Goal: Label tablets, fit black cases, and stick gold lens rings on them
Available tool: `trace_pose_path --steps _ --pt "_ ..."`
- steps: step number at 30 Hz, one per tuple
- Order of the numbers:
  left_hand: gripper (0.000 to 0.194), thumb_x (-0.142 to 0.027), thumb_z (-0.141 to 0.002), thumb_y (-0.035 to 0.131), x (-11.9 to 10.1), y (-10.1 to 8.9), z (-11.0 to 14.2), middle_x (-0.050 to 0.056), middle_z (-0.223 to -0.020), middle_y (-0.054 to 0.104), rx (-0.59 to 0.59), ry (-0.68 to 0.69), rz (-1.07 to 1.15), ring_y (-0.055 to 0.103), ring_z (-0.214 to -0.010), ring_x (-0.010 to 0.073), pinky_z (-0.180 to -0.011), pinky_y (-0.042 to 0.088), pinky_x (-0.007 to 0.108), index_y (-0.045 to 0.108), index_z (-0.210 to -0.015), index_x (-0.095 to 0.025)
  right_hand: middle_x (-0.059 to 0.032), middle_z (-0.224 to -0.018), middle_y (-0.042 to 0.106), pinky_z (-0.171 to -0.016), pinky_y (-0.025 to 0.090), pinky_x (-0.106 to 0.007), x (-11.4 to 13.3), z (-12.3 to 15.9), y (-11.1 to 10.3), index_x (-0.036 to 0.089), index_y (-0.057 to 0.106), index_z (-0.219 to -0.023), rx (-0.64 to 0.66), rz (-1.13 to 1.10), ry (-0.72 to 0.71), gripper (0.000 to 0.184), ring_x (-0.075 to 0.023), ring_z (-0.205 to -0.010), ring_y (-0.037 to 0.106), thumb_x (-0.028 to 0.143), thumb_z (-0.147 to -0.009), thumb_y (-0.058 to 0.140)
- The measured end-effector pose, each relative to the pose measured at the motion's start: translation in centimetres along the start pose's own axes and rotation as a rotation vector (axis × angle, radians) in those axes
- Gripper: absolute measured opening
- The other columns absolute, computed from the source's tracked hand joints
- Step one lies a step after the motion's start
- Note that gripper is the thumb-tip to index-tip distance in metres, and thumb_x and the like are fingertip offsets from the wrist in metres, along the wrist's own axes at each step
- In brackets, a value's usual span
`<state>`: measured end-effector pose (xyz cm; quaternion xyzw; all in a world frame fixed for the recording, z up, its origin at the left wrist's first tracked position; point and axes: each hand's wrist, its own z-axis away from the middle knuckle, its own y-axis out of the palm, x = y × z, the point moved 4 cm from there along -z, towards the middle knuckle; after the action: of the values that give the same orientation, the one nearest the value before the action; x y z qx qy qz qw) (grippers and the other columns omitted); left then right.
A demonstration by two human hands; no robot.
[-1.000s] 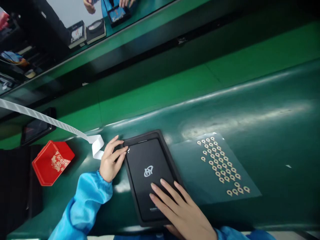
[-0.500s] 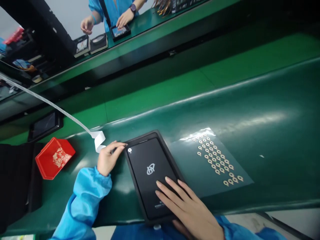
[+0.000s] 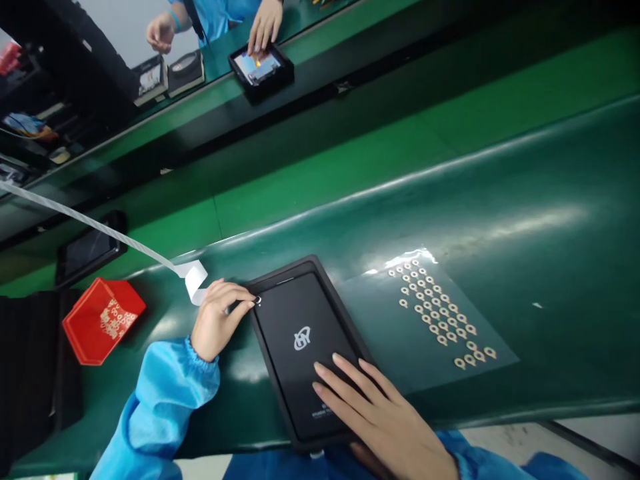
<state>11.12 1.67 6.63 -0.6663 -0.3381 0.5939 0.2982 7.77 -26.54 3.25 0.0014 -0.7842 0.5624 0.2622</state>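
Observation:
A black tablet (image 3: 295, 347) lies back up in a black holder (image 3: 327, 283) on the dark green mat. My right hand (image 3: 385, 420) rests flat on the tablet's lower part, fingers stretched out. My left hand (image 3: 217, 320) is curled at the tablet's top left corner, with thumb and forefinger tips pressed together right at the small camera ring. What they pinch, if anything, is too small to see. A clear sheet (image 3: 395, 353) carrying several small gold ring stickers lies just right of the tablet.
A red tray (image 3: 85, 333) with small gold parts sits at the left. A white strip (image 3: 100, 230) runs from the upper left and ends beside my left hand. Another dark tablet (image 3: 87, 250) lies on the green belt. Across the line, a co-worker's hand (image 3: 265, 23) touches a tablet (image 3: 260, 67).
My left hand's fingers went from spread to curled, tips now pinched at the camera ring. My right hand stayed flat on the tablet. The co-worker's tablet slid nearer.

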Motion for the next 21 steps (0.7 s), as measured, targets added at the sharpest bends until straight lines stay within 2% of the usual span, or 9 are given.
trace_pose_path --steps 4,9,14,17,21 --pt "0.005 -0.025 -0.092 0.064 -0.1 -0.1 -0.7 0.003 -0.103 0.06 -0.011 0.047 -0.064 0.054 -0.106 0.0219 -0.092 0.041 0.04 0.069 -0.091 -0.025 0.0003 -0.151 0.04 -0.116 0.006 -0.042 -0.1 0.0 0.3 0.021 0.059 -0.129 -0.026 0.0 0.012 0.049 -0.0252 -0.137 0.029 0.024 -0.081 0.055" --pt "0.007 -0.024 -0.091 0.064 0.1 0.2 -1.2 0.004 -0.123 0.055 0.014 0.043 -0.097 0.036 -0.133 0.0282 -0.108 0.032 0.052 0.07 -0.087 -0.025 0.0008 -0.145 0.047 -0.116 0.008 -0.041 -0.1 -0.2 0.0 0.022 0.062 -0.125 -0.054 -0.002 0.023 0.043 -0.0247 -0.139 0.027 0.015 -0.086 0.045" --pt "0.006 -0.019 -0.092 0.063 -0.2 1.3 0.2 0.006 -0.122 0.059 -0.161 0.029 -0.134 0.035 -0.137 0.0306 -0.109 0.031 0.058 0.069 -0.09 -0.022 0.0019 -0.143 0.049 -0.108 0.021 -0.042 -0.2 -0.5 -0.6 0.024 0.063 -0.125 -0.037 0.066 -0.014 0.057 -0.0247 -0.129 0.04 0.0 -0.08 0.035" --pt "0.016 -0.014 -0.094 0.056 -0.5 2.4 2.0 0.009 -0.129 0.058 -0.172 0.039 -0.141 0.033 -0.14 0.0318 -0.108 0.033 0.058 0.067 -0.105 -0.021 0.0011 -0.141 0.052 -0.104 0.025 -0.043 -0.4 -0.6 -0.5 0.024 0.064 -0.125 -0.039 0.122 -0.05 0.058 -0.0255 -0.125 0.044 -0.001 -0.081 0.035" --pt "0.038 -0.018 -0.097 0.05 -0.8 2.8 3.7 0.014 -0.141 0.049 -0.033 0.144 -0.247 0.027 -0.143 0.0326 -0.11 0.029 0.054 0.052 -0.135 -0.018 0.0001 -0.14 0.053 -0.105 0.023 -0.044 -0.4 -0.7 -0.4 0.024 0.065 -0.124 -0.05 0.13 -0.057 0.055 -0.0263 -0.124 0.044 0.001 -0.083 0.034"
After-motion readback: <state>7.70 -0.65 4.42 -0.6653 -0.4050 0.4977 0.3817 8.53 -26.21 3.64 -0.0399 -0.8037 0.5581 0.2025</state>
